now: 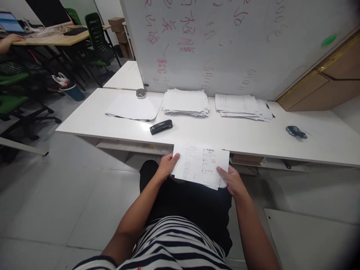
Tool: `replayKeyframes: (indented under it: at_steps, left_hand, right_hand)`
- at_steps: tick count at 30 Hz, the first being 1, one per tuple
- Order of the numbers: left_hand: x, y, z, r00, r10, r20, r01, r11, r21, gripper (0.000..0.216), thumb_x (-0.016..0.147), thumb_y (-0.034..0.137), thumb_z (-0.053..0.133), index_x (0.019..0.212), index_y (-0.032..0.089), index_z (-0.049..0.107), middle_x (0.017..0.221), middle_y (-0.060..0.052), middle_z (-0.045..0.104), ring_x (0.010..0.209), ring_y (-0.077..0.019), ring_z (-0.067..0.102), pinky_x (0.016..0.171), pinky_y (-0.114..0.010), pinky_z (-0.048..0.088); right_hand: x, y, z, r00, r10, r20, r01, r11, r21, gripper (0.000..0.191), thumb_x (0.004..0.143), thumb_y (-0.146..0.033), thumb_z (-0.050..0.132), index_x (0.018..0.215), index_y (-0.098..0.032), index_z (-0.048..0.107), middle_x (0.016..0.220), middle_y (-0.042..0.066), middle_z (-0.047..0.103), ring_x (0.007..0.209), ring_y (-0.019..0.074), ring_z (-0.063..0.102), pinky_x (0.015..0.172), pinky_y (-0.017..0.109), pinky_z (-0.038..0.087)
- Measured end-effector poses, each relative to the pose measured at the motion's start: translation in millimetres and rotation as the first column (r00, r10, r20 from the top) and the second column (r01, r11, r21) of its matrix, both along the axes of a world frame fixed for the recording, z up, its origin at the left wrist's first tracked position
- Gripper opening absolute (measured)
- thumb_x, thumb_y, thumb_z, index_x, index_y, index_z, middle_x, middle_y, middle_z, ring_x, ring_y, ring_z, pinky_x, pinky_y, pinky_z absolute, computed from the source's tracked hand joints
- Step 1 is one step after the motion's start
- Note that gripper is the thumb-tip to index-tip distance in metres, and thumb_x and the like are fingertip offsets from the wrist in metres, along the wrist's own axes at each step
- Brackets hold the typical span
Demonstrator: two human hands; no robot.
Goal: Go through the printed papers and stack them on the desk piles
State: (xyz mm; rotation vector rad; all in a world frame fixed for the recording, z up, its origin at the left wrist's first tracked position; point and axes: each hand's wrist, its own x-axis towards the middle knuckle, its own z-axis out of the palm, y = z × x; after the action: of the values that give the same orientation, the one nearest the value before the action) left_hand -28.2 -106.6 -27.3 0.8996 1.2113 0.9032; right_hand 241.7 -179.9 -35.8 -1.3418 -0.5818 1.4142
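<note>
I hold a thin sheaf of printed paper sheets (200, 164) over my lap, just below the front edge of the white table (242, 139). My left hand (167, 165) grips the sheaf's left edge, thumb on top. At the lower right corner my right hand (232, 180) pinches the sheets, thumb on top as well. A black stapler (161, 126) lies on the table just beyond my left hand.
Two stacks of papers (186, 102) (242, 106) rest against a whiteboard (213, 41) at the table's back. Loose white sheets (132, 107) lie at left, a small dark object (295, 131) at right. Another person's hand (9, 39) rests on a far desk with green chairs.
</note>
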Motion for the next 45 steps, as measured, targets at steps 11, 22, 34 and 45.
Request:
replayKeyframes:
  at_steps: [11, 22, 34, 45]
  left_hand:
    - [-15.3, 1.1, 4.0, 0.991, -0.056, -0.119, 0.064, 0.996, 0.067, 0.036, 0.068, 0.051, 0.076, 0.070, 0.017, 0.067, 0.065, 0.001, 0.062, 0.059, -0.0115, 0.054, 0.056, -0.023, 0.039]
    - [-5.7, 9.5, 16.7, 0.972, 0.130, -0.197, -0.074, 0.960, 0.269, 0.041, 0.074, 0.050, 0.070, 0.067, 0.020, 0.044, 0.062, 0.005, 0.048, 0.058, -0.0094, 0.044, 0.055, -0.022, 0.035]
    - [43.4, 246.9, 104.7, 0.859, 0.306, -0.411, 0.029, 0.771, 0.636, 0.035, 0.093, 0.049, 0.051, 0.103, 0.016, 0.052, 0.109, -0.010, 0.061, 0.107, -0.0236, 0.057, 0.098, -0.039, 0.040]
    - [55.2, 200.0, 104.9, 0.766, 0.384, -0.515, 0.224, 0.591, 0.775, 0.057, 0.089, 0.049, 0.057, 0.127, 0.010, 0.044, 0.140, -0.018, 0.043, 0.137, -0.0277, 0.031, 0.117, -0.047, 0.017]
  right_hand:
    - [2.8, -13.2, -0.6, 0.988, -0.145, 0.056, 0.150, 0.985, -0.091, 0.051, 0.055, -0.044, 0.089, 0.096, -0.017, 0.074, 0.106, 0.009, 0.074, 0.090, 0.0266, 0.072, 0.093, 0.044, 0.056]
    - [8.7, -21.1, -19.8, 0.910, -0.299, 0.289, 0.316, 0.949, -0.014, 0.051, 0.062, -0.047, 0.084, 0.101, -0.017, 0.072, 0.109, 0.010, 0.073, 0.103, 0.0307, 0.069, 0.095, 0.045, 0.055]
    - [2.0, -68.2, -27.2, 0.827, -0.554, 0.096, 0.556, 0.831, 0.006, 0.047, 0.067, -0.039, 0.082, 0.111, -0.028, 0.068, 0.124, 0.001, 0.067, 0.123, 0.0270, 0.058, 0.111, 0.043, 0.045]
    - [-0.1, -82.4, -17.9, 0.814, -0.580, 0.021, 0.580, 0.814, -0.013, 0.061, 0.068, -0.040, 0.082, 0.123, -0.019, 0.064, 0.126, 0.008, 0.066, 0.125, 0.0278, 0.056, 0.112, 0.045, 0.041]
